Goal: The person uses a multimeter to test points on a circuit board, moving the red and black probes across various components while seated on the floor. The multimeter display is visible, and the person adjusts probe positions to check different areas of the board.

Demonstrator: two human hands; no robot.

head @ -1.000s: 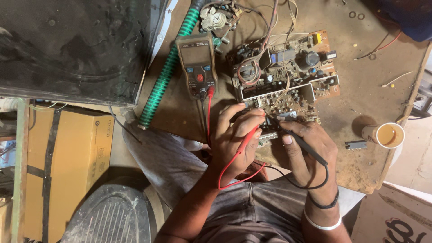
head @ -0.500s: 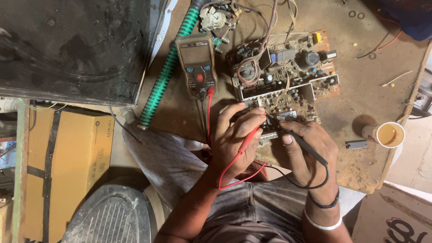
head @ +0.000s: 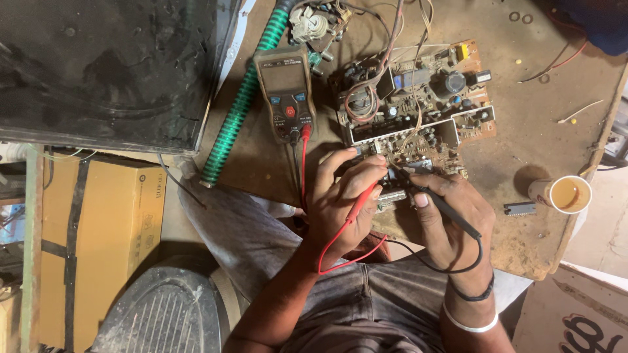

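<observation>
A brown circuit board [head: 418, 104] crowded with parts and wires lies on the worn wooden bench [head: 523, 150]. My left hand [head: 343, 199] grips a red test probe [head: 363, 199] whose tip points at the board's near edge. My right hand [head: 451, 216] grips a black test probe [head: 438, 199], its tip touching the same edge close by. Red and black leads run from the probes back to a brown digital multimeter [head: 286, 91] lying left of the board.
A green ribbed hose [head: 242, 104] lies diagonally beside the meter. A cup of tea [head: 566, 194] and a small black chip [head: 521, 209] sit at the right. A dark screen panel [head: 104, 72] fills the top left, a yellow carton [head: 98, 229] stands below it.
</observation>
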